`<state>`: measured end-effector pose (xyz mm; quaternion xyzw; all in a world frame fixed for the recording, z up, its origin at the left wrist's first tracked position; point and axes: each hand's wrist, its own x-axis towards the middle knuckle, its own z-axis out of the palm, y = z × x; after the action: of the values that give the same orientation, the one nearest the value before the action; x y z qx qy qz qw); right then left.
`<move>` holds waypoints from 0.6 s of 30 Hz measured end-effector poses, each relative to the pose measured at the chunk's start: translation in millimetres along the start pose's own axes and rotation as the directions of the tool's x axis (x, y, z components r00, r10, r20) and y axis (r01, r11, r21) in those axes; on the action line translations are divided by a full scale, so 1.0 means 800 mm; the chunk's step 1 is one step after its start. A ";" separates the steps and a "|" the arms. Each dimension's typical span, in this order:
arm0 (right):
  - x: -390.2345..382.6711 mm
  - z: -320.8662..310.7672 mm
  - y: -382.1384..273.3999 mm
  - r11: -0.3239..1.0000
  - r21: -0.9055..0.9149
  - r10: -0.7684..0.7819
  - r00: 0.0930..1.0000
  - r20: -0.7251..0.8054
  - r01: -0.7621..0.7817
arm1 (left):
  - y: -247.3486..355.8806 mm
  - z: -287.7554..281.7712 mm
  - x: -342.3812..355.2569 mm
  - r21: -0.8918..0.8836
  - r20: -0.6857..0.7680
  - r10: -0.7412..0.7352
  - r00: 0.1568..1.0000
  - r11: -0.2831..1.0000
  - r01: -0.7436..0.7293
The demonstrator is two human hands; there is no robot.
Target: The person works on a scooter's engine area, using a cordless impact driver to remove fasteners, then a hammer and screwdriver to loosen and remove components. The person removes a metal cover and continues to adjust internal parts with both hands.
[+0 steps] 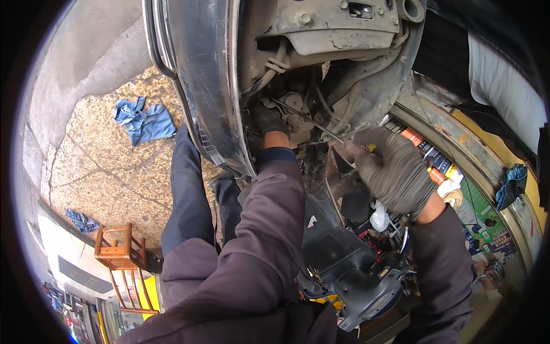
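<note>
Inside the open underside of a dusty scooter or motorbike body (209, 74), my left hand (269, 119) reaches in among grimy metal parts (299, 123). It wears a dark glove, and its fingers are mostly lost in shadow, so what they touch is hidden. My right hand (395, 169), in a grey ribbed work glove, is closed round the near end of a long thin metal tool (309, 120). The tool's shaft slants up and left into the cavity, toward my left hand. Its handle is covered by my fingers, so its exact kind does not show.
A blue cloth (145, 120) lies on the speckled floor to the left, with a wooden stool (121, 249) lower down. Black plastic panels (338, 252) sit below the cavity. Several bottles and packages (432, 157) line a shelf or case at the right.
</note>
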<state>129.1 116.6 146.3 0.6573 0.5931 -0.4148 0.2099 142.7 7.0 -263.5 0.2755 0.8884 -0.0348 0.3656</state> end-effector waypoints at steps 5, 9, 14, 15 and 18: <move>-0.012 0.008 -0.003 0.721 -0.603 -0.358 0.929 0.098 0.341 | -0.002 0.011 0.004 0.017 -0.003 0.009 1.000 1.000 -0.009; -0.018 0.011 -0.005 0.553 -0.765 -0.326 0.930 0.167 0.331 | -0.003 0.015 0.004 0.026 -0.003 0.013 1.000 1.000 -0.013; -0.011 0.006 0.001 0.801 -0.516 -0.303 0.949 0.085 0.302 | -0.005 0.016 0.003 0.038 0.004 0.025 1.000 0.999 -0.025; -0.008 0.005 0.001 0.958 -0.248 -0.129 0.990 0.059 0.140 | -0.005 0.017 0.004 0.040 0.007 0.030 1.000 0.999 -0.030; 0.002 0.003 0.001 0.994 -0.106 -0.021 0.995 0.093 0.031 | -0.007 0.022 0.004 0.046 0.008 0.030 1.000 0.998 -0.031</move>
<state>129.3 115.6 143.8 0.6175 0.6127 -0.4148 0.2668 149.1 -1.1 -279.6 0.2971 0.8818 -0.0507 0.3628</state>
